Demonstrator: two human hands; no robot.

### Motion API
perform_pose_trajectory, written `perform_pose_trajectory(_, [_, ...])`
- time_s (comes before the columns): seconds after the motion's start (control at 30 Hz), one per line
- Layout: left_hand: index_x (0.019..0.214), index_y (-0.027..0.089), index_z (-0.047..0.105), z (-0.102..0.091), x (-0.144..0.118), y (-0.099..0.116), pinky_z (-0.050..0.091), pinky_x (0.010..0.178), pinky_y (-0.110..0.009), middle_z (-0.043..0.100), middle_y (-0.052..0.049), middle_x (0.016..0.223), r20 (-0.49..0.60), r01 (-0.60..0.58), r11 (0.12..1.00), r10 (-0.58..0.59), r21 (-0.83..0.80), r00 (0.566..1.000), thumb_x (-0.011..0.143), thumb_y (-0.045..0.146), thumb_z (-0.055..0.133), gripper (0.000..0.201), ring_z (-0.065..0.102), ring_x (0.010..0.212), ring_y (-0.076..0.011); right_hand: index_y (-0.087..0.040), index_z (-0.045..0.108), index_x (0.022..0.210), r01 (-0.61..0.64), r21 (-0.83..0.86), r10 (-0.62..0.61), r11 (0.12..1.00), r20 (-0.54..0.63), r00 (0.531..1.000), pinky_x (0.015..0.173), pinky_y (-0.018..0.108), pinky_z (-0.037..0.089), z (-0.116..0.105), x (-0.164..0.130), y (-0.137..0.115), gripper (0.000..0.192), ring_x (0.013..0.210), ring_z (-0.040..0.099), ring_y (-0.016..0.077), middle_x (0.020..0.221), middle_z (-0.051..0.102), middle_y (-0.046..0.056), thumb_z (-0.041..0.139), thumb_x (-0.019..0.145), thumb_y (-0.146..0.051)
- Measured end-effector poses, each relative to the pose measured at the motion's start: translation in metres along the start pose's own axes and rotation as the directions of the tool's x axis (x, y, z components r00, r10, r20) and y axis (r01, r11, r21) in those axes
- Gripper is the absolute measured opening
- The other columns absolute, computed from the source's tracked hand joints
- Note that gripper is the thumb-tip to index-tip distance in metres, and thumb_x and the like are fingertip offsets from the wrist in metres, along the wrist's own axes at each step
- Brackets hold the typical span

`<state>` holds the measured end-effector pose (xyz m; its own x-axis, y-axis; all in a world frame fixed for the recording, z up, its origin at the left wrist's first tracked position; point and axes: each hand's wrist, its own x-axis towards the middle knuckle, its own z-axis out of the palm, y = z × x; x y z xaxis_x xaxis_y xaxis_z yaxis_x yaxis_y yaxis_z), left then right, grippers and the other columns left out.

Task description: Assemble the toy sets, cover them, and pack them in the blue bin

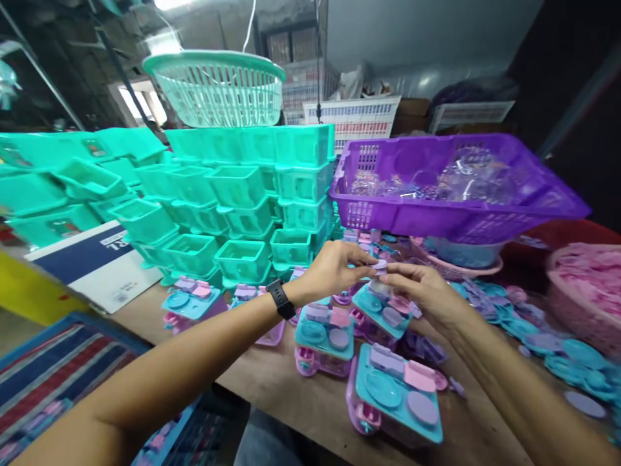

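Note:
A small lilac plastic piece (380, 265) is pinched between the fingertips of my left hand (332, 268) and my right hand (417, 285). The left wrist wears a black band. Right below the hands stands a toy box with a turquoise lid (371, 301), carrying lilac and pink parts. Nearer to me are two similar toy boxes, one at the middle (324, 336) and one at the front (398, 391). Another toy box (191, 301) stands to the left. My fingers partly cover the held piece, so its exact kind is unclear.
Stacked turquoise bins (242, 194) rise at the back left, under a pale green basket (218, 90). A purple crate (451, 217) of clear bags stands back right. Loose turquoise lids (582, 362) lie right, by a pink basket (587, 310). A white-and-blue carton (116, 272) sits left.

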<state>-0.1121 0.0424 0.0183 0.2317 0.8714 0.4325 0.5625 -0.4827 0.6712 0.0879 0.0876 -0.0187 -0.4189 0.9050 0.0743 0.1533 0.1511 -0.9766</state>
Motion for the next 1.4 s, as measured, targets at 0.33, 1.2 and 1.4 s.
perform_pose_trajectory(0.33, [0.101,0.014,0.082,-0.035,-0.035,-0.042,0.049,0.07,-0.025,0.078,-0.009,0.094,-0.003,0.017,0.954,-0.016,0.3,1.0,0.091,0.014,0.071,0.014,0.071,0.079,-0.0169,-0.019,0.082,0.089,0.362,-0.329,-0.282,0.872,0.268,0.921,0.078,0.036,0.055,0.05,0.046,-0.012,0.035,0.085,0.072,0.0254,0.089,0.08,0.006,0.068,0.079,-0.05])
perform_pose_trajectory(1.2, [0.118,0.018,0.07,-0.047,-0.08,-0.049,0.031,0.093,-0.044,0.07,-0.007,0.121,0.429,-0.163,0.832,-0.098,0.531,0.898,0.073,-0.008,0.048,0.056,0.052,0.121,-0.0276,-0.02,0.08,0.066,0.421,-0.637,-0.175,0.646,0.413,0.894,0.057,0.027,0.032,0.093,0.042,-0.004,0.012,0.06,0.065,0.0174,0.057,0.073,0.003,0.076,0.076,-0.021])
perform_pose_trajectory(1.4, [0.109,0.021,0.072,-0.044,-0.08,-0.056,0.027,0.093,-0.044,0.071,-0.007,0.119,0.415,-0.18,0.819,-0.078,0.545,0.906,0.068,-0.006,0.049,0.054,0.053,0.12,-0.0281,-0.026,0.084,0.085,0.411,-0.683,-0.209,0.605,0.361,0.909,0.068,0.024,0.045,0.074,0.029,-0.013,0.006,0.077,0.072,0.0163,0.086,0.082,0.0,0.082,0.079,-0.024])
